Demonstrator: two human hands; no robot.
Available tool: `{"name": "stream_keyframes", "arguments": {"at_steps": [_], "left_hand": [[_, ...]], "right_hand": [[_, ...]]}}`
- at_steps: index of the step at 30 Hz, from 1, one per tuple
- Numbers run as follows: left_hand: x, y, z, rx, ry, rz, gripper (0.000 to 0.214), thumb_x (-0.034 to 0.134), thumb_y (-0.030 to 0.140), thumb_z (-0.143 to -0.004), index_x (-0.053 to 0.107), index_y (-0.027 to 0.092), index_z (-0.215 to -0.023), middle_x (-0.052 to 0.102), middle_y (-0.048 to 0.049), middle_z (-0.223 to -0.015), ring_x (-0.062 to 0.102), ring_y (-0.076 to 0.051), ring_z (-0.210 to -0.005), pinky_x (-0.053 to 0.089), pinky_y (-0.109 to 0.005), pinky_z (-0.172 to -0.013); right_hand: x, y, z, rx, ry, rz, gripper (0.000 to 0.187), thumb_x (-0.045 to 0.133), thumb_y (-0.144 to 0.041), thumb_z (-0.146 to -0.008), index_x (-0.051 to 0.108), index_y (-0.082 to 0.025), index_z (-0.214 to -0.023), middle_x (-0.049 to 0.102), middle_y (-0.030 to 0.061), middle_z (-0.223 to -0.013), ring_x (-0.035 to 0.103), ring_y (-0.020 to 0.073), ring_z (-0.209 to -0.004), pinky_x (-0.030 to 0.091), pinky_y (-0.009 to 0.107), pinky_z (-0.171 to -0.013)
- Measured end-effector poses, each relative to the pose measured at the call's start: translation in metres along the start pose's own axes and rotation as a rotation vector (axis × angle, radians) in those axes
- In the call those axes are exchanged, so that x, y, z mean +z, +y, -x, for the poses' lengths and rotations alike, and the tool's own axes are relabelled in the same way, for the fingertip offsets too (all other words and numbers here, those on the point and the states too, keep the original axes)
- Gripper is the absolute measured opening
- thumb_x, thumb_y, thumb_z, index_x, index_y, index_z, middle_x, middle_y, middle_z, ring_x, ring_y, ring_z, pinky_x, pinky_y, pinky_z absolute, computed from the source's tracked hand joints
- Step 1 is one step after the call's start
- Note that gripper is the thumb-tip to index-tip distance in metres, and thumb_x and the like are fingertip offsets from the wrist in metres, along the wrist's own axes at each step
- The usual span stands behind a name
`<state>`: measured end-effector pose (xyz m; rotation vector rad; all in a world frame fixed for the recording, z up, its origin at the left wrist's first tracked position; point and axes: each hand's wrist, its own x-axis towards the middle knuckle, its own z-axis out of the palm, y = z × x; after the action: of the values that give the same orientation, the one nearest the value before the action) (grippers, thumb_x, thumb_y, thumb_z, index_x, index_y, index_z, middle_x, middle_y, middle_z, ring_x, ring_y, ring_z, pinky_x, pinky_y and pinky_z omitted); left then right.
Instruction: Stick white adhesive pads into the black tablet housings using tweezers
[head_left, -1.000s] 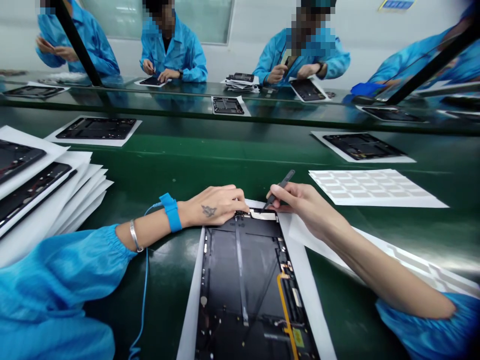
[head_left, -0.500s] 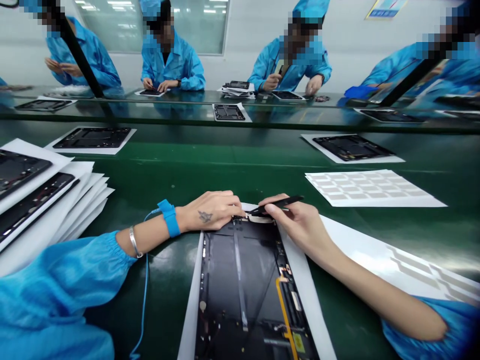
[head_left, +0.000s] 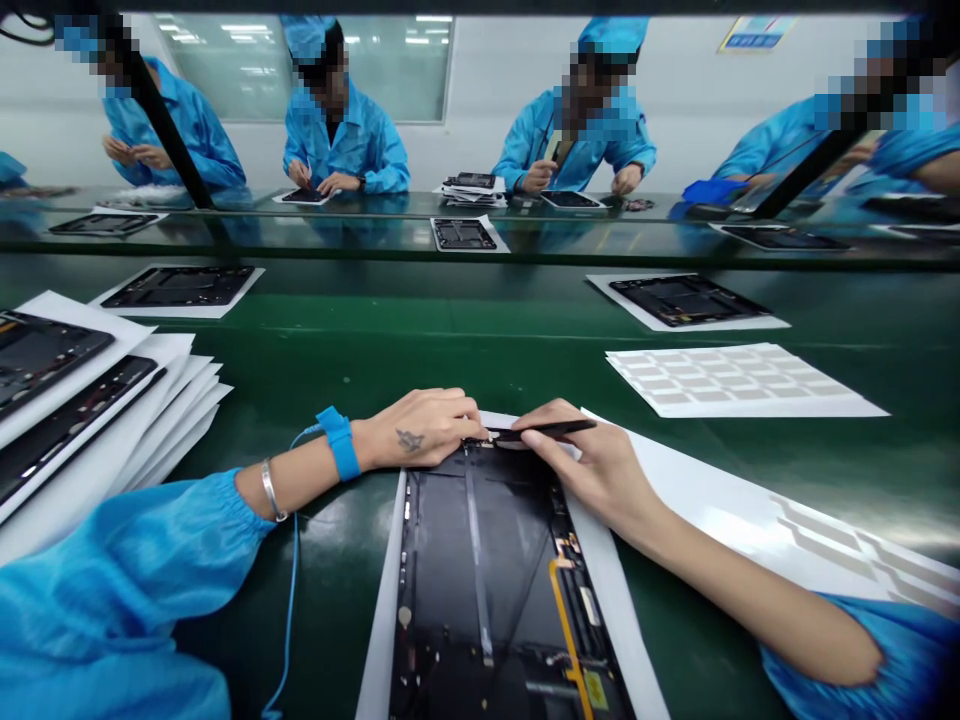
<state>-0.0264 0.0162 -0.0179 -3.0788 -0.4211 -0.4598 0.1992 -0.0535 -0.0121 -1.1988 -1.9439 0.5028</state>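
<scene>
An opened tablet (head_left: 517, 560) lies on a white sheet in front of me, its dark inside with ribbon cables facing up. At its far edge, my left hand (head_left: 431, 430) is closed, fingertips pinched at a small pale piece (head_left: 491, 436); whether they grip it is hidden. A blue wrist strap (head_left: 343, 445) with a cord is round my left wrist. Between the fingers of my right hand (head_left: 592, 455) is a slim black tool that looks like tweezers (head_left: 559, 429). Its tip points left, close to my left fingertips and the pale piece.
A stack of tablets (head_left: 82, 430) interleaved with white sheets stands at left. Right of me lie a sheet of grey stickers (head_left: 739, 378) and a partly used one (head_left: 697, 480). More tablets (head_left: 690, 300) rest on the green line ahead. Co-workers (head_left: 345, 130) sit opposite.
The black tweezers have tipped flatter and lower toward the tablet's edge. My left hand stays at the same spot. The tablet at right on the green line has shifted slightly left.
</scene>
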Motion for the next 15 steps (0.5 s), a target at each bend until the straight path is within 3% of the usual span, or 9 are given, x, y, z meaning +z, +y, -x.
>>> {"name": "stream_keyframes", "arguments": {"at_steps": [7, 12, 15], "left_hand": [[-0.001, 0.006, -0.006, -0.056, -0.023, 0.065, 0.028, 0.044, 0.002, -0.087, 0.063, 0.015, -0.103, 0.067, -0.0069, -0.106, 0.056, -0.019, -0.099, 0.047, -0.030, -0.087], [0.000, 0.010, -0.006, -0.049, -0.016, 0.045, 0.035, 0.042, 0.002, -0.089, 0.060, 0.014, -0.116, 0.066, -0.0079, -0.110, 0.056, -0.020, -0.096, 0.047, -0.030, -0.083], [0.000, 0.010, -0.006, -0.015, -0.024, 0.015, 0.037, 0.041, 0.005, -0.093, 0.060, 0.018, -0.122, 0.064, -0.0067, -0.116, 0.055, -0.019, -0.096, 0.047, -0.031, -0.081]], "right_hand": [[-0.010, 0.003, 0.001, 0.108, -0.020, -0.090, 0.034, 0.057, -0.053, -0.088, 0.071, -0.022, -0.081, 0.073, 0.0078, -0.087, 0.068, 0.0247, -0.083, 0.054, 0.037, -0.078], [-0.025, 0.019, 0.015, 0.453, 0.246, -0.292, 0.037, 0.067, -0.057, -0.081, 0.071, -0.021, -0.083, 0.069, 0.0037, -0.081, 0.067, 0.0208, -0.076, 0.058, 0.037, -0.078], [-0.026, 0.026, 0.018, 0.565, 0.292, -0.419, 0.039, 0.073, -0.057, -0.075, 0.071, -0.019, -0.080, 0.064, 0.0020, -0.072, 0.066, 0.0187, -0.071, 0.060, 0.037, -0.077]]}}
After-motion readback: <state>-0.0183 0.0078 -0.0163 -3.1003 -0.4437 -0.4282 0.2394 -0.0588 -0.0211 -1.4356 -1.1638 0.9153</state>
